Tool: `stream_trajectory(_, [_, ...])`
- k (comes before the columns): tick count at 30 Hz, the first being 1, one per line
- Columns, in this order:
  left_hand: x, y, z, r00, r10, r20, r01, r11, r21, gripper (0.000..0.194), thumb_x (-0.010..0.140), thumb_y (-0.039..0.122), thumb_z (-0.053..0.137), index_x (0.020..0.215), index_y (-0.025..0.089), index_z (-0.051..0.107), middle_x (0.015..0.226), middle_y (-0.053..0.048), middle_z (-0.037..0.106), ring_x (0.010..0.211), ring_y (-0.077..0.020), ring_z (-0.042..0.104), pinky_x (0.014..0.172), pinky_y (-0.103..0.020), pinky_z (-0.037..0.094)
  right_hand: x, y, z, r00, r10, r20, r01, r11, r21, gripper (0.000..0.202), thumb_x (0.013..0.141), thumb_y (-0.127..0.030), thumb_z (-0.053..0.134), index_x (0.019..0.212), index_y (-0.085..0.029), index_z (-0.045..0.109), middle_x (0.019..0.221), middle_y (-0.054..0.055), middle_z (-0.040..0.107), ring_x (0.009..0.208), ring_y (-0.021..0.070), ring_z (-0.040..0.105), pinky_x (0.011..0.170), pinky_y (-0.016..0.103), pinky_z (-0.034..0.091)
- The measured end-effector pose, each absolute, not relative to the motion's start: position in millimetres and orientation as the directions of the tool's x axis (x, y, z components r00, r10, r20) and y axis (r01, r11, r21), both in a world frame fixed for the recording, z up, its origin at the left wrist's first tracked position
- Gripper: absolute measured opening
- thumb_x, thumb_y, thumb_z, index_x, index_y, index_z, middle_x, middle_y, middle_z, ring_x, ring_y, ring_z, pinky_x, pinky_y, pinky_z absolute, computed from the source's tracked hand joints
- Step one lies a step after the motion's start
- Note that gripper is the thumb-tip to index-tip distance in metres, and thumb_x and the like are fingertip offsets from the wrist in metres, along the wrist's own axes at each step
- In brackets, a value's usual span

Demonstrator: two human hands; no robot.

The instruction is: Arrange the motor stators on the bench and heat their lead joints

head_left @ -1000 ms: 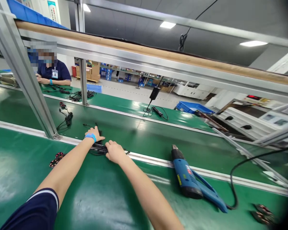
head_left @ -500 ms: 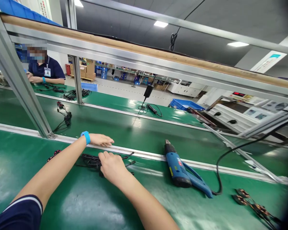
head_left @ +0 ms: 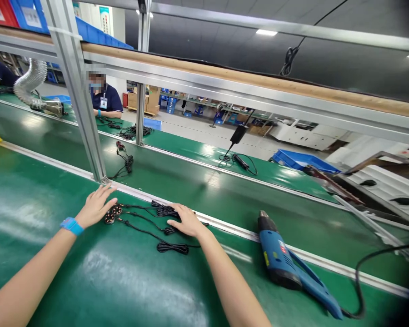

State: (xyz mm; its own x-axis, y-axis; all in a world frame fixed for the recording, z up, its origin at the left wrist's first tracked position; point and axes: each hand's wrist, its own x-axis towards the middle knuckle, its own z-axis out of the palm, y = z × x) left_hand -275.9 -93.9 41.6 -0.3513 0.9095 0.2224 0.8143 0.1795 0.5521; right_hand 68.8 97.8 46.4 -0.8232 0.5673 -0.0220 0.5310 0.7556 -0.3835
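While the left hand (head_left: 96, 208) is spread just beside copper-wound coils (head_left: 109, 216) on a green desk (head_left: 98, 281), its grip loose and unclenched, the right hand (head_left: 187, 221), grip also unclenched, is by bundled black cables (head_left: 173, 248) running from the coils; a blue heat gun (head_left: 277, 254) lies further right.

A dark grey ceiling (head_left: 221, 47) carries lit rectangular panels (head_left: 266, 32); beneath, a pale floor (head_left: 191, 129) runs back to long shelving (head_left: 192, 101) and white cabinets (head_left: 301, 136); cardboard boxes (head_left: 152, 99) sit stacked near a white wall (head_left: 117, 34); an aluminium frame (head_left: 75, 91) with a wood-edged shelf (head_left: 231, 76) rises over green-topped benches (head_left: 139, 290); blue bins (head_left: 100, 36) line the upper left
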Motion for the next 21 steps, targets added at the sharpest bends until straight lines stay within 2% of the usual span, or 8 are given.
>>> stream_trajectory(2, [-270.0,-105.9,26.0,-0.322,0.921,0.221,0.842,0.172,0.511,0.052,0.094,0.063,0.039,0.123,0.027,0.063,0.158,-0.008,0.04,0.153,-0.0376,0.02,0.12,-0.063,0.019,70.9,94.2,43.3,-0.809,0.587,0.003,0.535,0.739,-0.409,0.045,0.099,-0.03,0.062,0.142,-0.024,0.049,0.136,0.01,0.058,0.127,0.0247,0.052,0.107,0.039,0.038])
stream_trajectory(4, [-263.2,-113.3,16.5,-0.292,0.932,0.216,0.859,0.156,0.488,0.045,0.094,0.062,0.043,0.11,0.027,0.066,0.154,-0.008,0.046,0.152,-0.0377,0.023,0.12,-0.063,0.021,73.8,87.4,42.7,-0.789,0.614,0.009,0.549,0.712,-0.437,0.036,0.101,-0.024,0.057,0.135,-0.02,0.05,0.117,0.008,0.065,0.108,0.0225,0.061,0.095,0.035,0.044])
stream_trajectory(6, [-259.4,-117.8,12.6,-0.266,0.941,0.207,0.865,0.138,0.483,0.044,0.094,0.063,0.044,0.101,0.025,0.065,0.146,-0.01,0.054,0.149,-0.0374,0.031,0.118,-0.062,0.026,79.6,77.3,44.0,-0.787,0.616,-0.009,0.547,0.692,-0.47,0.03,0.099,-0.022,0.058,0.128,-0.02,0.051,0.101,0.004,0.067,0.09,0.0195,0.064,0.082,0.03,0.045])
stream_trajectory(10, [-261.7,-122.6,14.6,-0.202,0.958,0.203,0.867,0.078,0.493,0.048,0.095,0.066,0.042,0.08,0.023,0.058,0.131,-0.01,0.064,0.143,-0.0313,0.041,0.117,-0.049,0.036,98.6,54.1,49.8,-0.815,0.575,-0.066,0.516,0.669,-0.535,0.015,0.095,-0.022,0.064,0.107,-0.023,0.055,0.079,-0.004,0.063,0.07,0.015,0.06,0.066,0.024,0.041])
stream_trajectory(13, [-266.1,-122.5,16.4,-0.222,0.948,0.227,0.858,0.079,0.508,0.049,0.097,0.064,0.035,0.08,0.023,0.056,0.132,-0.011,0.062,0.139,-0.0293,0.045,0.115,-0.044,0.04,106.6,46.9,51.1,-0.795,0.604,-0.054,0.525,0.64,-0.561,0.012,0.101,-0.034,0.057,0.101,-0.022,0.056,0.085,-0.002,0.064,0.075,0.0151,0.061,0.068,0.025,0.044])
stream_trajectory(15, [-268.8,-119.8,16.3,-0.268,0.93,0.251,0.848,0.104,0.519,0.045,0.097,0.061,0.033,0.089,0.022,0.055,0.131,-0.014,0.06,0.133,-0.0291,0.05,0.113,-0.044,0.042,103.6,49.1,47.3,-0.75,0.661,-0.016,0.557,0.619,-0.554,0.017,0.104,-0.035,0.053,0.112,-0.021,0.056,0.101,0.003,0.065,0.089,0.0172,0.062,0.078,0.028,0.047])
stream_trajectory(18, [-272.7,-113.6,15.8,-0.312,0.915,0.255,0.838,0.138,0.528,0.039,0.095,0.056,0.037,0.101,0.021,0.054,0.121,-0.014,0.064,0.117,-0.029,0.06,0.104,-0.045,0.047,90.2,57.7,37.0,-0.706,0.708,0.011,0.605,0.611,-0.511,0.031,0.097,-0.027,0.064,0.125,-0.019,0.056,0.104,0.006,0.064,0.099,0.0223,0.06,0.089,0.034,0.047])
stream_trajectory(21, [-276.1,-108.6,18.0,-0.29,0.931,0.222,0.837,0.135,0.53,0.037,0.093,0.052,0.04,0.107,0.022,0.055,0.11,-0.01,0.068,0.103,-0.027,0.065,0.096,-0.041,0.052,77.9,66.3,31.2,-0.686,0.726,0.05,0.627,0.625,-0.464,0.019,0.091,-0.018,0.067,0.109,-0.017,0.063,0.103,0.008,0.062,0.105,0.0247,0.057,0.097,0.037,0.045])
